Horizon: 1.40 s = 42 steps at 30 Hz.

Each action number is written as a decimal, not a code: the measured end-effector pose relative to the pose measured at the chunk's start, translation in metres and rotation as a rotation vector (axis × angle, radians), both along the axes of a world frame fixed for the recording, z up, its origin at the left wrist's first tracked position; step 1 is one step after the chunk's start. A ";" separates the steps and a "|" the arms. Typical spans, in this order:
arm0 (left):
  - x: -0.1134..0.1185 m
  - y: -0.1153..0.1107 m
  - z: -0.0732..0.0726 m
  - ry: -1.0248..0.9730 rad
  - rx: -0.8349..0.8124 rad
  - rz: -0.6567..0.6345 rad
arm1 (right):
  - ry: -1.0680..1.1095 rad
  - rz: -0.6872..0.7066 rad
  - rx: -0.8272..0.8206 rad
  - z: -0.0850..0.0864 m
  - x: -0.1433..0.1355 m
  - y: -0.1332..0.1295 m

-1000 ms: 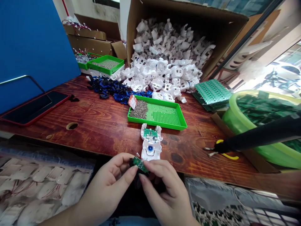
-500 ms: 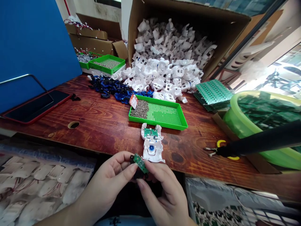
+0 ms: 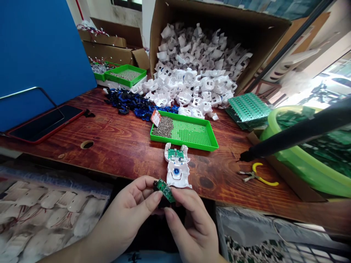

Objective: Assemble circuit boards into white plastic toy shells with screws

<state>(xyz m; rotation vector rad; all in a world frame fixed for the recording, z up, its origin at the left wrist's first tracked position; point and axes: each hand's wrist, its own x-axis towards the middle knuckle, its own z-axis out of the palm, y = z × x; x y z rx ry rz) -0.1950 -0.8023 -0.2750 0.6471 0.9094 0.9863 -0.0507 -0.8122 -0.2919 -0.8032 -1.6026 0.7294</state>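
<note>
A small green circuit board (image 3: 165, 190) with black parts at its left end and underside is pinched between both hands at the table's front edge. My left hand (image 3: 134, 208) grips its left end with thumb and fingers. On the right side, the thumb and fingers of my right hand (image 3: 192, 223) close on the same board. Just beyond lie two white plastic shell pieces. The far shell (image 3: 167, 156) carries a green board, and the near shell (image 3: 179, 179) has a round blue part in it.
A green tray (image 3: 211, 142) of small screws lies beyond the shells. Yellow-handled cutters (image 3: 255, 174) lie at right under a hanging black screwdriver (image 3: 287, 133). White shells (image 3: 189, 87) spill from a carton, beside blue-black parts (image 3: 131, 102). A phone (image 3: 41, 124) lies left.
The board in my hands has shifted slightly right and its angle has changed a little. The black screwdriver has swung up and left, uncovering the cutters' handles.
</note>
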 end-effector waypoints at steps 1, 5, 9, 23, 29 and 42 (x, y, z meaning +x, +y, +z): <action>0.001 0.000 0.001 -0.008 0.001 0.001 | 0.008 0.002 0.001 0.000 0.000 0.000; 0.001 0.000 0.002 -0.004 0.004 0.030 | -0.019 -0.005 0.005 0.000 0.000 0.000; 0.001 0.000 0.000 0.019 0.000 0.042 | -0.075 -0.041 0.034 -0.002 -0.001 0.000; 0.012 -0.005 -0.002 0.198 0.119 0.004 | -0.633 -0.283 0.255 0.003 0.019 -0.002; 0.013 -0.007 -0.007 0.171 0.097 -0.063 | -0.636 -0.198 0.189 0.003 0.025 -0.006; -0.011 0.024 0.000 0.992 0.503 -0.150 | -0.414 -0.384 0.021 0.009 0.073 0.056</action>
